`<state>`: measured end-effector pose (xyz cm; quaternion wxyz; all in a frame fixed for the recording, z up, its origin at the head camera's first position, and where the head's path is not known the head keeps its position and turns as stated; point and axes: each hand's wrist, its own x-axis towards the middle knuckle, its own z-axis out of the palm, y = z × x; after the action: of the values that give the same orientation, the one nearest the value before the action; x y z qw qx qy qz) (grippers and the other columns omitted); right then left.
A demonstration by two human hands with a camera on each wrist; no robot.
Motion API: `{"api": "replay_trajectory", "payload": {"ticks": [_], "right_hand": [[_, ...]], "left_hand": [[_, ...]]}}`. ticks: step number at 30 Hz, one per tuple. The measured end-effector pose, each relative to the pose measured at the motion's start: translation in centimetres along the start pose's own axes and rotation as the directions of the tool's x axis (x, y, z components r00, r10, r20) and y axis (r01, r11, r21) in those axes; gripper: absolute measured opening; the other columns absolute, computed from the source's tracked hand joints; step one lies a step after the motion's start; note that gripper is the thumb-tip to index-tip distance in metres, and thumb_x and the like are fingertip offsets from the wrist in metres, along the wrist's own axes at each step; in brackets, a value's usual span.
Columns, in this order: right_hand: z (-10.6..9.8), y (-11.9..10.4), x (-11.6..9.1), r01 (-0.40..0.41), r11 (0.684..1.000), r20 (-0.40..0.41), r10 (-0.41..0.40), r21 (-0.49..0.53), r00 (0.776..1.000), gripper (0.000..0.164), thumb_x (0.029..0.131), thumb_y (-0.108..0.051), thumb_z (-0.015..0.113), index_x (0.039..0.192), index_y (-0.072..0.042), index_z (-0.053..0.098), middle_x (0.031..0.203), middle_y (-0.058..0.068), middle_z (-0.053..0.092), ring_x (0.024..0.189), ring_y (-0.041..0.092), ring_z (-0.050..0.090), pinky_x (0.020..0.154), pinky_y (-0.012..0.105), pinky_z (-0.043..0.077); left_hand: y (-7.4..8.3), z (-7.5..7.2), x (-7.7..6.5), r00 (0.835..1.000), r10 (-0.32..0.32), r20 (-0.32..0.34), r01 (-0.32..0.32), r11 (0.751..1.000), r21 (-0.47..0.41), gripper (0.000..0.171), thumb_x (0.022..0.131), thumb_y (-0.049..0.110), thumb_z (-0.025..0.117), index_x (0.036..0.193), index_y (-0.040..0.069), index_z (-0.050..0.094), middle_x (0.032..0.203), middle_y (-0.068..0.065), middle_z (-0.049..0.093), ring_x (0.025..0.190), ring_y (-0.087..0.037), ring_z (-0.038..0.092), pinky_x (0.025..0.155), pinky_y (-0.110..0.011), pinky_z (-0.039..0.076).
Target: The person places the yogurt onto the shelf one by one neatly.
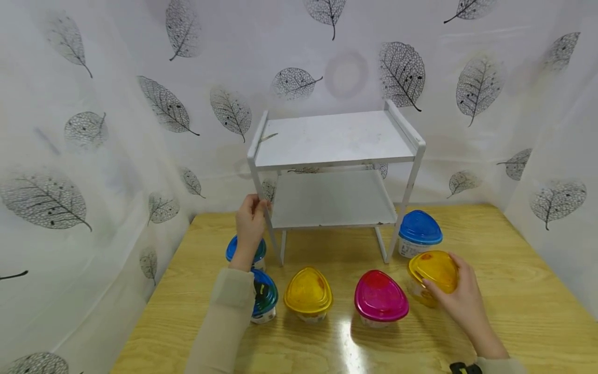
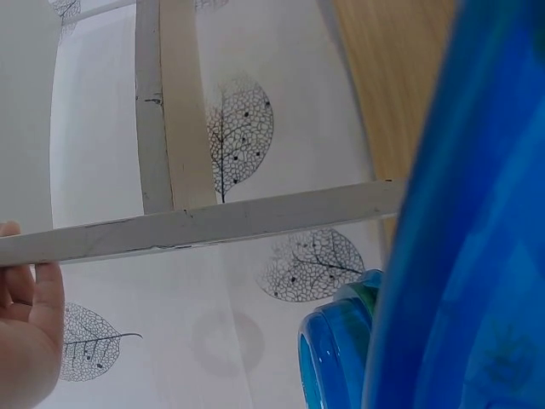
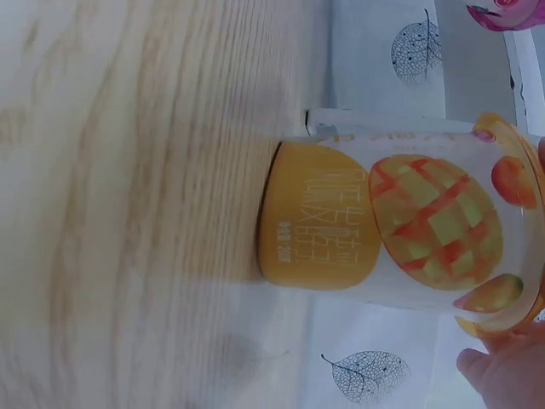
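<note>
A white two-tier shelf (image 1: 334, 140) stands on the wooden table, its left post (image 2: 255, 220) pinched between the thumb and fingers of my left hand (image 1: 250, 221). At the right, my right hand (image 1: 460, 291) grips a yellow-lidded plastic tub (image 1: 433, 272) from its right side, thumb in front. In the right wrist view, that tub (image 3: 426, 221) is upright with a mango picture; whether its base touches the table I cannot tell. Two blue-lidded tubs (image 1: 265, 293) sit beneath and beside my left forearm, partly hidden. One blue lid (image 2: 485, 256) fills the left wrist view's right side.
Another yellow-lidded tub (image 1: 308, 293) and a pink-lidded tub (image 1: 380, 297) stand in front of the shelf. Behind the held tub, a blue-lidded tub (image 1: 420, 228) stands by the shelf's right leg. A leaf-patterned white curtain (image 1: 117, 130) surrounds the table (image 1: 187, 291).
</note>
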<state>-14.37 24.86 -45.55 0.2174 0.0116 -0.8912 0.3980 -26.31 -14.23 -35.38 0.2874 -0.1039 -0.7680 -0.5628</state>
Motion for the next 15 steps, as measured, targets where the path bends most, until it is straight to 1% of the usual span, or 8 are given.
{"api": "replay_trajectory", "payload": {"ticks": [4,7,8,10,11,13,14,15], "right_hand": [[-0.3,0.0,0.2,0.005,1.0,0.049,-0.006,0.019,0.999,0.079,0.075,-0.016,0.071,0.131,0.01,0.022,0.123,0.035,0.029,0.109,0.051,0.029,0.087,0.064,0.024],[-0.6,0.3,0.3,0.009,0.999,0.077,-0.012,0.035,0.997,0.079,0.076,-0.016,0.07,0.133,0.008,0.021,0.126,0.035,0.029,0.111,0.052,0.029,0.091,0.062,0.023],[-0.6,0.5,0.3,0.015,0.999,0.08,-0.018,0.044,0.997,0.078,0.076,-0.015,0.069,0.133,0.007,0.021,0.126,0.034,0.029,0.112,0.051,0.029,0.095,0.058,0.022],[-0.7,0.8,0.3,0.036,0.997,0.081,-0.041,0.064,0.996,0.077,0.077,-0.012,0.069,0.134,0.005,0.021,0.128,0.032,0.03,0.114,0.048,0.029,0.103,0.038,0.021],[-0.8,1.0,0.3,0.048,0.996,0.08,-0.054,0.072,0.995,0.076,0.076,-0.011,0.069,0.134,0.004,0.021,0.128,0.031,0.031,0.116,0.045,0.029,0.103,0.028,0.019],[-0.8,1.3,0.4,0.075,0.993,0.076,-0.082,0.094,0.994,0.076,0.075,-0.007,0.069,0.134,0.003,0.022,0.129,0.03,0.032,0.119,0.036,0.029,0.096,0.01,0.015],[-0.8,1.5,0.5,0.091,0.99,0.073,-0.099,0.103,0.992,0.076,0.075,-0.005,0.069,0.134,0.003,0.023,0.128,0.03,0.032,0.122,0.028,0.028,0.091,0.004,0.014],[-0.7,1.6,0.5,0.105,0.988,0.072,-0.114,0.111,0.991,0.076,0.074,-0.004,0.069,0.134,0.004,0.023,0.128,0.029,0.032,0.123,0.018,0.027,0.089,0.001,0.013]], "left_hand": [[0.1,-0.1,0.0,1.0,0.001,0.008,-0.001,1.0,0.022,0.022,0.089,0.01,0.048,0.091,-0.011,0.053,0.081,-0.018,0.061,0.076,-0.027,0.059,0.067,-0.033,0.048],[0.1,-0.1,0.0,1.0,0.005,0.009,-0.005,1.0,0.022,0.024,0.089,0.013,0.048,0.091,-0.01,0.053,0.08,-0.018,0.061,0.075,-0.027,0.058,0.067,-0.033,0.048],[0.0,-0.1,0.0,1.0,0.008,0.01,-0.008,1.0,0.017,0.025,0.089,0.013,0.048,0.091,-0.011,0.053,0.08,-0.018,0.061,0.075,-0.027,0.058,0.067,-0.034,0.048],[0.1,-0.1,0.0,1.0,0.013,0.008,-0.013,1.0,0.01,0.027,0.088,0.015,0.048,0.09,-0.011,0.053,0.08,-0.019,0.061,0.075,-0.028,0.058,0.068,-0.036,0.048],[0.1,-0.1,0.0,1.0,0.017,0.007,-0.017,1.0,0.01,0.028,0.088,0.016,0.048,0.09,-0.011,0.053,0.08,-0.019,0.061,0.075,-0.028,0.058,0.068,-0.036,0.049],[0.1,-0.1,0.0,1.0,0.023,0.009,-0.023,1.0,0.011,0.028,0.088,0.017,0.048,0.09,-0.01,0.053,0.079,-0.019,0.061,0.076,-0.028,0.059,0.069,-0.037,0.049],[0.1,-0.1,0.0,1.0,0.021,0.01,-0.021,1.0,0.009,0.027,0.088,0.017,0.047,0.089,-0.01,0.053,0.08,-0.019,0.061,0.076,-0.028,0.059,0.069,-0.037,0.049],[0.1,-0.1,0.0,1.0,0.019,0.01,-0.019,1.0,0.012,0.027,0.088,0.017,0.048,0.089,-0.009,0.053,0.08,-0.019,0.061,0.076,-0.029,0.059,0.069,-0.038,0.049]]}}
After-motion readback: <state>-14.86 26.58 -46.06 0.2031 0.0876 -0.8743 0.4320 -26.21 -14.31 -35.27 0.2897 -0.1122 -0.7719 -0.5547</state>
